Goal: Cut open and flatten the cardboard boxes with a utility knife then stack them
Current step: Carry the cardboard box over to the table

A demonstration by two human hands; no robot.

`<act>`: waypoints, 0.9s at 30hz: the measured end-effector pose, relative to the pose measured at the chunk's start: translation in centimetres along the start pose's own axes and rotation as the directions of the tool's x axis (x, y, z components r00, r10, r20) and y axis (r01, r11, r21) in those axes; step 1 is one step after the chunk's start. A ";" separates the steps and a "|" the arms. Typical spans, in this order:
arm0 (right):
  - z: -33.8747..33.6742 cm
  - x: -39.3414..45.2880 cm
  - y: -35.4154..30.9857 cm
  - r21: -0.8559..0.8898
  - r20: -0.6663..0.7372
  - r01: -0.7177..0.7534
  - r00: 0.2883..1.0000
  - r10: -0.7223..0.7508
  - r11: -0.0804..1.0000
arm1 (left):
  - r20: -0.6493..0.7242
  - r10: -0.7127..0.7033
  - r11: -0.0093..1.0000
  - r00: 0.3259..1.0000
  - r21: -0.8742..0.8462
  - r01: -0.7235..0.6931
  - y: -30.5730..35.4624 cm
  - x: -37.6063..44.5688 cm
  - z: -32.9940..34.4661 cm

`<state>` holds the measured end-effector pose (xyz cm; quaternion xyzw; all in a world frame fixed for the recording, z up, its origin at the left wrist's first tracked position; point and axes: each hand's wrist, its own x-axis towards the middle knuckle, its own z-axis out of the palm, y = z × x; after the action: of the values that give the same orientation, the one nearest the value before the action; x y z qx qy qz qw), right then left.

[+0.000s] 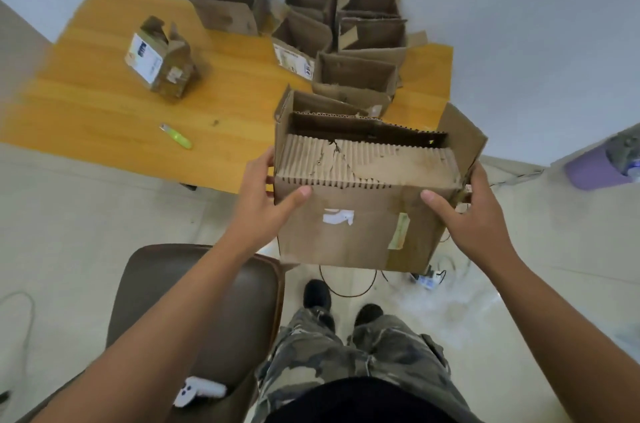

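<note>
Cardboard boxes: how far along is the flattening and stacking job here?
Nothing looks flattened or stacked. Left hand and right hand hold one open box up. The utility knife lies untouched on the table; the other boxes there all need cutting.

Labels blurred — no text readable.

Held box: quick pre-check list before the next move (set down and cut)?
1. Left hand grips the held box: ok.
2. Right hand grips its other side: ok.
3. Box over the table: not ok, mostly past the near edge, over the floor.
4. Bare tabletop for set-down, left of the standing boxes: ok.
5. Knife on the table, neither hand on it: ok.
6. Knife blade retracted: cannot tell.
</note>
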<state>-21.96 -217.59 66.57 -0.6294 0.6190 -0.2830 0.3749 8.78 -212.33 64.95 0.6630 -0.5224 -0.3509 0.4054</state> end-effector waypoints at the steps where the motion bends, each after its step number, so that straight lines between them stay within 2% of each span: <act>1: 0.0 1.0 -0.9 -0.014 0.001 0.017 1.000 -0.017 1.000 | -0.019 -0.007 1.000 1.000 -0.013 0.007 0.2 0.7 -0.8; 6: -0.6 6.8 -4.5 -0.050 0.013 0.124 0.992 -0.123 0.991 | -0.119 -0.018 0.999 0.993 -0.032 0.014 1.8 4.9 -3.3; 11: -0.2 13.9 -6.9 0.026 0.007 0.208 0.978 -0.208 0.978 | -0.233 -0.023 0.999 0.972 -0.047 0.013 4.6 9.9 -4.3; 18: 0.9 21.6 -8.0 0.124 0.083 0.243 0.964 -0.254 0.962 | -0.357 -0.033 0.999 0.933 -0.029 0.025 6.4 14.5 -4.1; 23: 2.6 24.5 -9.5 0.165 0.152 0.273 0.943 -0.297 0.948 | -0.422 -0.053 0.998 0.905 -0.049 0.036 7.5 15.6 -5.3; 27: 4.1 26.4 -11.3 0.198 0.152 0.280 0.938 -0.312 0.939 | -0.457 -0.040 0.999 0.889 -0.039 0.025 7.8 17.6 -6.9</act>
<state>-10.24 -243.82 70.67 -0.7038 0.4532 -0.3307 0.4357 15.38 -229.30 74.23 0.7289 -0.3955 -0.2000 0.5217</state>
